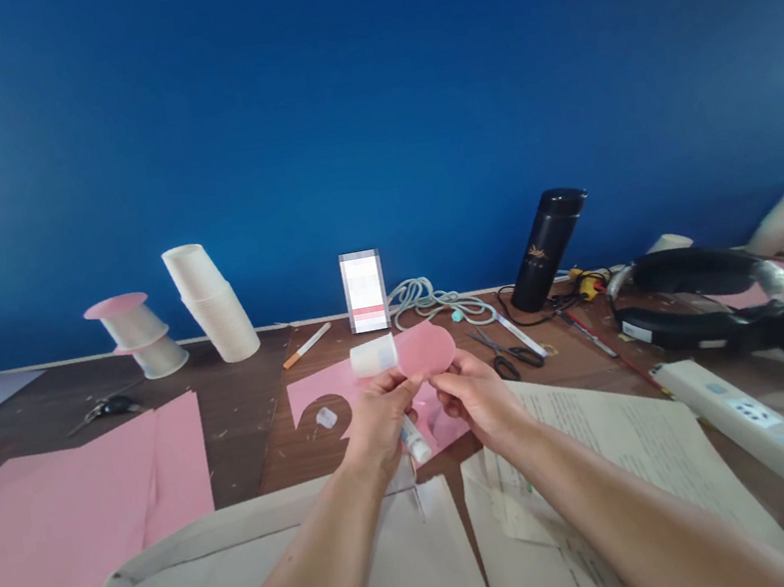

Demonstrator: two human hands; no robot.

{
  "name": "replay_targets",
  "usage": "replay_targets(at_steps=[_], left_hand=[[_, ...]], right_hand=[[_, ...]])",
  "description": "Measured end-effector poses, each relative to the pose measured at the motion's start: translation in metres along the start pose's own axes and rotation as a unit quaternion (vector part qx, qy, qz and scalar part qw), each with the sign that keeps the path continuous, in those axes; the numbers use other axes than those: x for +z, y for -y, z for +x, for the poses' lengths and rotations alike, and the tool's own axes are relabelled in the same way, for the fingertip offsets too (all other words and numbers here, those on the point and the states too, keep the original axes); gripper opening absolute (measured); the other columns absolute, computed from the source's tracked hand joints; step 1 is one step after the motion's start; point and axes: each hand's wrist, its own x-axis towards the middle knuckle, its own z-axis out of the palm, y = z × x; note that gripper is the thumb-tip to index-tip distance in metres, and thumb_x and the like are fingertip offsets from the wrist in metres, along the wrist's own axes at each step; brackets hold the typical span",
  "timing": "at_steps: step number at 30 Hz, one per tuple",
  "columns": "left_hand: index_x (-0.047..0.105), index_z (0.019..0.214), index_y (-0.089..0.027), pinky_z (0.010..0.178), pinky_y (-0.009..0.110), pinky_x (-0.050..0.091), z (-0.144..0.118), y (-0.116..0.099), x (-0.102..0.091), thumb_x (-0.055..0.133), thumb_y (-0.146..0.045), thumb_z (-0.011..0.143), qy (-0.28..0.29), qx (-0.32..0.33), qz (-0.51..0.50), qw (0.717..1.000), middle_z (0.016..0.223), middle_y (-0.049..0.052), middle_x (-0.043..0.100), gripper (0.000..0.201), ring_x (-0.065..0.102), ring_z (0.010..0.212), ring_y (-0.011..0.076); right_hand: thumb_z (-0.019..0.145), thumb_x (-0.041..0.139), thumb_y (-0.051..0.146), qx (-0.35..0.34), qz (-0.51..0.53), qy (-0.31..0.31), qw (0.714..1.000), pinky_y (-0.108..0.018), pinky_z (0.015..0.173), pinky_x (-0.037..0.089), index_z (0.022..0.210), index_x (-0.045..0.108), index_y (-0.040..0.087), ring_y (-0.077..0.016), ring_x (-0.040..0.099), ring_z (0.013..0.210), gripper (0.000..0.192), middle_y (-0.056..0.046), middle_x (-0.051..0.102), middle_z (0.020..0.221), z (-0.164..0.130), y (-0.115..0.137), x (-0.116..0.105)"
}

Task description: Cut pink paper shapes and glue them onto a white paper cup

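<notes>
A round pink paper disc [426, 348] is held up between my two hands. My left hand [381, 412] pinches its lower left edge, and my right hand [477, 390] grips it at the lower right. Just past my left fingers a white paper cup [374, 356] lies on its side. Under my hands rests a white tube [414, 439], partly hidden by my left fingers. Beneath these things is a cut pink sheet [318, 388] with curved pieces missing. Scissors with black handles [513, 353] lie to the right of my right hand.
Stacked paper cups [212, 305] and a cup-and-disc stack [141, 333] stand at left, behind pink sheets [93, 488]. At right are a black bottle [547, 251], coiled cable [431, 302], a power strip [767, 440] and a black headset-like device [712, 303]. Cardboard [275, 577] lies in front.
</notes>
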Motion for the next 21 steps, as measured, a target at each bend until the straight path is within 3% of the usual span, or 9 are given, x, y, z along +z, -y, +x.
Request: replay_targets(at_steps=[11,21], left_hand=[[0.069,0.079,-0.016,0.045,0.018,0.03,-0.0008,0.0011,-0.0003,0.074,-0.036,0.061,0.003,0.008,0.057,0.998,0.063,-0.001,0.056,0.028,0.039,0.047,0.0057],[0.069,0.075,-0.016,0.039,0.019,0.025,-0.0025,-0.0011,-0.0004,0.073,-0.042,0.061,-0.019,0.006,0.137,0.99,0.052,-0.002,0.051,0.03,0.038,0.041,0.0071]], right_hand=[[0.058,0.062,0.018,0.065,0.091,-0.018,0.994,-0.017,0.042,0.028,0.074,0.055,0.018,-0.0057,0.041,0.049,0.017,0.006,0.049,0.058,0.0012,-0.0005,0.0009],[0.059,0.062,0.02,0.066,0.068,-0.028,0.995,-0.018,0.041,0.03,0.073,0.059,0.019,-0.0074,0.045,0.051,0.015,0.004,0.053,0.06,0.0025,-0.0042,-0.002]])
